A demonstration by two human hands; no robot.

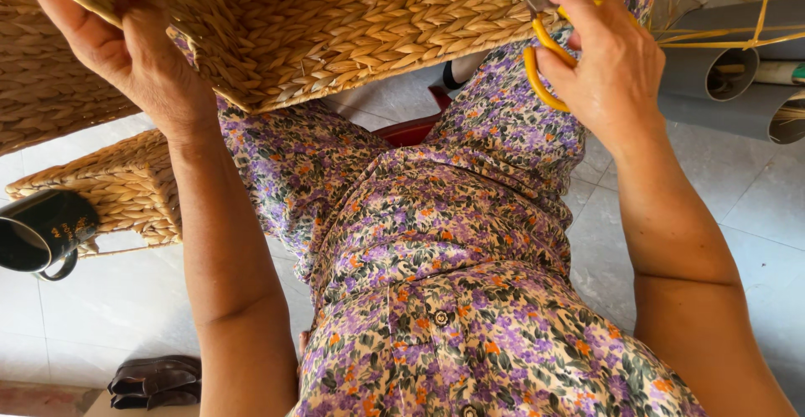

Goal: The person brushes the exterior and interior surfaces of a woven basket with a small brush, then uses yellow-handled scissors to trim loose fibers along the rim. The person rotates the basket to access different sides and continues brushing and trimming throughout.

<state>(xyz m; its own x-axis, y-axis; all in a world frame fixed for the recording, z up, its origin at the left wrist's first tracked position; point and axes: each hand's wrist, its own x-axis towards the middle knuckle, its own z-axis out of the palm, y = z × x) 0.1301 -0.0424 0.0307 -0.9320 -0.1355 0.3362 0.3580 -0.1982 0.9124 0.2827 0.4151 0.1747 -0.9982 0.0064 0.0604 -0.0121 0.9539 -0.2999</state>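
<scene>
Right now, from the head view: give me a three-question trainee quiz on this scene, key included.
1. True or false: the right hand holds yellow-handled scissors.
2. What does the left hand grip? A) the large woven straw basket B) the dark mug C) the grey plastic pipes
3. Fill in: the dark mug sits beside a smaller woven ____ piece on the floor.

Key: 1 true; 2 A; 3 straw.

Black mug (pixel 42 232) on smaller woven basket (pixel 117 186) — grey pipes (pixel 721 73), dark shoes (pixel 155 381).
</scene>
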